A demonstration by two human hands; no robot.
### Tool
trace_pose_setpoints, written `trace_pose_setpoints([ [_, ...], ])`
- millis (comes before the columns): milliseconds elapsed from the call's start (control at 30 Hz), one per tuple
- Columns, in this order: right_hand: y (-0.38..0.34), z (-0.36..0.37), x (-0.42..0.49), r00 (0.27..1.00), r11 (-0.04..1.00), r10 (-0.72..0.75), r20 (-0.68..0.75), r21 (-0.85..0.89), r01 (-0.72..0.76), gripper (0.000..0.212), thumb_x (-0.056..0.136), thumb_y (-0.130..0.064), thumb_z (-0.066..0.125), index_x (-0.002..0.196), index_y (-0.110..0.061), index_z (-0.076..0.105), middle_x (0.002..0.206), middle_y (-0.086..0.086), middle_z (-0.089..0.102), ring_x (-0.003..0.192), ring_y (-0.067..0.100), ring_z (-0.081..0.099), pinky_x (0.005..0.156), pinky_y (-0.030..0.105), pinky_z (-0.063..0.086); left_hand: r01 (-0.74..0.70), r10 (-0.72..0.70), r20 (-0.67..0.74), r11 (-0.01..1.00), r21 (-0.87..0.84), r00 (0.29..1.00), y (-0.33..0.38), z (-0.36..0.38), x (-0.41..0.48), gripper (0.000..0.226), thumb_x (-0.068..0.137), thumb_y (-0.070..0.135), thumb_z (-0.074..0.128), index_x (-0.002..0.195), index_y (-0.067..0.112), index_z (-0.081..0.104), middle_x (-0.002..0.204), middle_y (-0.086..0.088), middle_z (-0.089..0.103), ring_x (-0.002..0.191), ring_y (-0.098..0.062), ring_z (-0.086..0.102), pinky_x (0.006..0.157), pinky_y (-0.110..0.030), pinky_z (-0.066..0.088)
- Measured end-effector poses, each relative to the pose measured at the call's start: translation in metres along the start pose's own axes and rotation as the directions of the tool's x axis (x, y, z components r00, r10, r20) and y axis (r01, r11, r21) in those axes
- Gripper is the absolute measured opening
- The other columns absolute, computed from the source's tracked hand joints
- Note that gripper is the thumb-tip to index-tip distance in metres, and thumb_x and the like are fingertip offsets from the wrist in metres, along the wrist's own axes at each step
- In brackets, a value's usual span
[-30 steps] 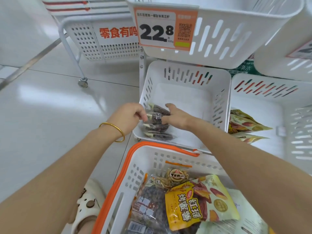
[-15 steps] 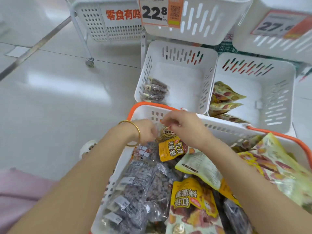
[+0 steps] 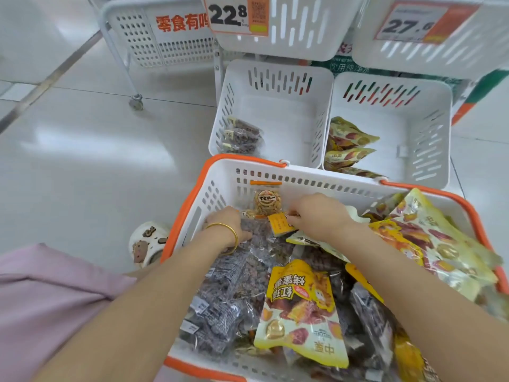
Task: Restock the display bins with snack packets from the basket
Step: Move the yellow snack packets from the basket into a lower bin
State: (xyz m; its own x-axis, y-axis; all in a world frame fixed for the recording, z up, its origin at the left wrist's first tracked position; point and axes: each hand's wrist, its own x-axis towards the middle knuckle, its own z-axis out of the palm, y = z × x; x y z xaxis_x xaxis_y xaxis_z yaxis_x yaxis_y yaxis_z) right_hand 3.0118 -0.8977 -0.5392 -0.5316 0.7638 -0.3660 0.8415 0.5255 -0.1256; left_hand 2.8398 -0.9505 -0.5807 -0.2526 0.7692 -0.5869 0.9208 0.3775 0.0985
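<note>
Perforated white plastic basket [image 3: 220,188], glossy crinkled film snack packets [image 3: 303,307], shiny metal bangle [image 3: 228,230]

"22.8" on left tag [image 3: 237,15]; "27.6" on right tag [image 3: 407,23]; "零食有" on trolley [image 3: 180,23]

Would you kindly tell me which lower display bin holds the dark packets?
The left lower bin, below the 22.8 price tag: dark packets lie against its left wall, whereas the right bin holds yellow packets.

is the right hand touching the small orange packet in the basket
Touching. The head view shows the right hand pinching the small orange packet by its right edge.
</note>
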Motion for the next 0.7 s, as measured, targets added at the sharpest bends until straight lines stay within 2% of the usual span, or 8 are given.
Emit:
trace_pose_setpoints([
  [67, -0.010, -0.001, -0.007, 0.989, 0.996, -0.087, -0.120, -0.039, 0.082, 0.018, 0.093, -0.025, 0.050, 0.103, -0.016, 0.062, 0.104, 0.006, 0.063, 0.104, 0.027, 0.055, 0.074, 0.032, 0.043, 0.022, -0.023, -0.008, 0.993, -0.113, 1.000, -0.001, -0.001, -0.003, 0.052, 0.081, 0.043, 0.068, 0.109, 0.001, 0.053, 0.090, -0.012, 0.059, 0.089, -0.027, 0.061, 0.070, -0.033, 0.047],
  [167, -0.026, 0.001, -0.019, 0.946, 0.950, -0.257, -0.197, 0.125, 0.284, 0.029, 0.087, -0.017, 0.055, 0.115, -0.022, 0.064, 0.112, 0.002, 0.065, 0.109, 0.024, 0.054, 0.087, 0.038, 0.047, 0.055, -0.060, -0.016, 0.981, -0.186, 0.998, -0.002, -0.001, -0.009, 0.055, 0.078, 0.043, 0.071, 0.110, 0.002, 0.051, 0.095, -0.014, 0.058, 0.100, -0.028, 0.060, 0.077, -0.034, 0.049],
  [267, -0.043, 0.011, -0.022, 0.933, 0.920, -0.360, 0.012, 0.170, 0.353, 0.030, 0.087, -0.020, 0.058, 0.118, -0.020, 0.060, 0.108, 0.002, 0.065, 0.103, 0.024, 0.056, 0.082, 0.036, 0.048, 0.060, -0.055, 0.023, 0.941, -0.333, 0.998, -0.003, 0.001, -0.011, 0.050, 0.077, 0.036, 0.071, 0.108, 0.001, 0.053, 0.083, -0.014, 0.057, 0.099, -0.027, 0.060, 0.081, -0.038, 0.050],
  [333, -0.050, 0.018, -0.020, 0.928, 0.938, -0.343, 0.147, 0.100, 0.331, 0.032, 0.089, -0.022, 0.057, 0.120, -0.017, 0.052, 0.112, 0.007, 0.062, 0.104, 0.027, 0.055, 0.080, 0.036, 0.046, 0.057, -0.054, 0.020, 0.910, -0.411, 0.998, -0.003, -0.001, -0.015, 0.040, 0.077, 0.031, 0.072, 0.097, 0.002, 0.054, 0.073, -0.008, 0.051, 0.080, -0.024, 0.057, 0.063, -0.033, 0.047],
  [400, -0.054, 0.022, -0.018, 0.935, 0.952, -0.302, 0.186, 0.103, 0.287, 0.033, 0.091, -0.022, 0.057, 0.120, -0.012, 0.046, 0.115, 0.011, 0.059, 0.105, 0.031, 0.055, 0.080, 0.038, 0.044, 0.070, -0.074, 0.008, 0.885, -0.461, 0.997, -0.004, -0.003, -0.018, 0.036, 0.076, 0.031, 0.074, 0.074, 0.008, 0.046, 0.064, -0.003, 0.042, 0.063, -0.017, 0.045, 0.048, -0.025, 0.034],
  [467, -0.055, 0.023, -0.017, 0.940, 0.954, -0.280, 0.193, 0.163, 0.251, 0.036, 0.089, -0.021, 0.060, 0.119, -0.010, 0.045, 0.114, 0.011, 0.058, 0.104, 0.030, 0.055, 0.080, 0.037, 0.043, 0.065, -0.069, 0.014, 0.830, -0.554, 0.998, -0.005, -0.008, -0.020, 0.037, 0.074, 0.026, 0.077, 0.067, 0.012, 0.043, 0.066, -0.003, 0.043, 0.061, -0.016, 0.044, 0.051, -0.024, 0.037],
  [600, -0.046, 0.012, -0.021, 0.918, 0.862, -0.350, 0.187, 0.447, 0.238, 0.019, 0.083, -0.012, 0.069, 0.101, -0.008, 0.064, 0.090, -0.001, 0.062, 0.082, 0.013, 0.057, 0.071, 0.019, 0.044, 0.026, -0.005, 0.030, 0.659, -0.752, 1.000, -0.012, -0.026, -0.033, 0.024, 0.075, 0.003, 0.074, 0.092, 0.008, 0.058, 0.093, -0.006, 0.054, 0.084, -0.023, 0.059, 0.074, -0.030, 0.053],
  [700, -0.031, -0.009, -0.033, 0.919, 0.653, -0.382, 0.095, 0.731, 0.196, 0.009, 0.085, -0.005, 0.067, 0.082, -0.014, 0.065, 0.077, 0.002, 0.063, 0.066, 0.007, 0.055, 0.062, 0.012, 0.044, 0.006, 0.056, 0.048, 0.587, -0.809, 0.997, -0.021, -0.047, -0.048, 0.027, 0.083, -0.002, 0.064, 0.105, 0.012, 0.058, 0.081, 0.001, 0.056, 0.070, -0.009, 0.054, 0.053, -0.014, 0.049],
])
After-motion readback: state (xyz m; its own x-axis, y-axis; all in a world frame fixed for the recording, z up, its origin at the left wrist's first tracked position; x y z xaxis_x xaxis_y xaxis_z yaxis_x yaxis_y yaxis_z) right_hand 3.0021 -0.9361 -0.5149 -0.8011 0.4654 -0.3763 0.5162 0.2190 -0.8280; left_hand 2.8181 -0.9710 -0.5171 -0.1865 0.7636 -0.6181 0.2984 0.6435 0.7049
